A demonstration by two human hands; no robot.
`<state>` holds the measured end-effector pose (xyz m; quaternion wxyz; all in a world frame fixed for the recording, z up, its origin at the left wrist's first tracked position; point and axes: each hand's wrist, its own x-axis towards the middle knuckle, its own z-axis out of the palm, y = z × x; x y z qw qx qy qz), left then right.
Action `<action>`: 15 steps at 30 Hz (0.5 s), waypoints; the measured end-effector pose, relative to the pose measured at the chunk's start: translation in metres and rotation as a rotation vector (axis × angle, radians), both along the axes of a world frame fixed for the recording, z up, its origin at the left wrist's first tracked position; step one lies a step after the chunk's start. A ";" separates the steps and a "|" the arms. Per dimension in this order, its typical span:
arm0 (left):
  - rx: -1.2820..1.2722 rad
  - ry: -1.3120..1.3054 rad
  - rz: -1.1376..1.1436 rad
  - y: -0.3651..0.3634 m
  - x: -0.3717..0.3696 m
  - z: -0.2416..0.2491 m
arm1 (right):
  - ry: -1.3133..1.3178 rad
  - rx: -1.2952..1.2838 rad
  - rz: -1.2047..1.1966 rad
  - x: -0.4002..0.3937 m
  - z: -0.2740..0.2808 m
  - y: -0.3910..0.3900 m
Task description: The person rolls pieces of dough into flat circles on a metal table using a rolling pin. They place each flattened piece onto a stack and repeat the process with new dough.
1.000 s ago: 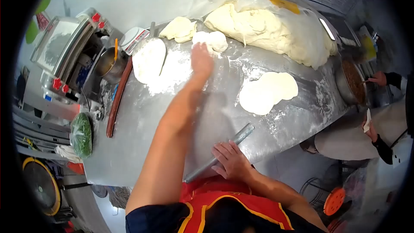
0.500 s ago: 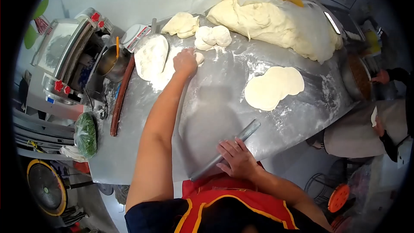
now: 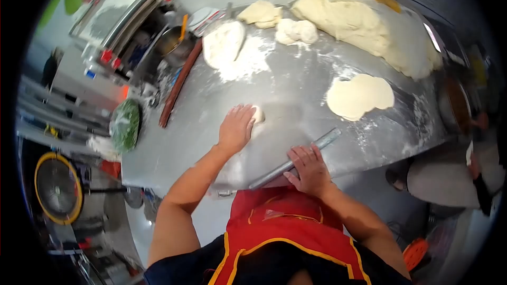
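Observation:
My left hand (image 3: pixel 237 128) is over the middle of the steel worktop, its fingers curved round a small floury piece of dough (image 3: pixel 258 114). Part of that piece is hidden under the hand. Closer to my body, my right hand (image 3: pixel 309 169) grips a grey rolling pin (image 3: pixel 328 138) that lies slanted near the table's front edge. To the right, thin flattened dough rounds (image 3: pixel 359 96) overlap on the worktop. Several small dough pieces (image 3: pixel 296 31) sit together at the back, beside a larger flat lump (image 3: pixel 261 13).
A big dough mass (image 3: pixel 359 26) lies partly under plastic at the back right. Flour (image 3: pixel 248 58) is spread by a white floury mound (image 3: pixel 224 44). At left are a brown rod (image 3: pixel 181 84), a metal pot (image 3: pixel 177 47), a roller machine (image 3: pixel 124 26) and bagged greens (image 3: pixel 125 125). Another person's hand (image 3: pixel 479 121) is far right.
My left hand has come back from the flour toward my body, bringing the small dough piece. My right hand stays on the rolling pin. The whole view has shifted and turned.

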<state>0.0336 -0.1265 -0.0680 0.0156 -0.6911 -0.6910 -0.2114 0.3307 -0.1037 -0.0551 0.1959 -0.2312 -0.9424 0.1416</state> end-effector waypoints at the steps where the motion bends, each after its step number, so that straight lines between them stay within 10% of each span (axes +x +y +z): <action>1: -0.117 -0.060 0.044 -0.002 0.000 0.016 | -0.020 0.002 0.003 -0.002 0.000 0.001; 15: -0.168 -0.003 0.048 0.077 0.031 0.001 | -0.128 0.082 0.017 -0.008 -0.002 0.001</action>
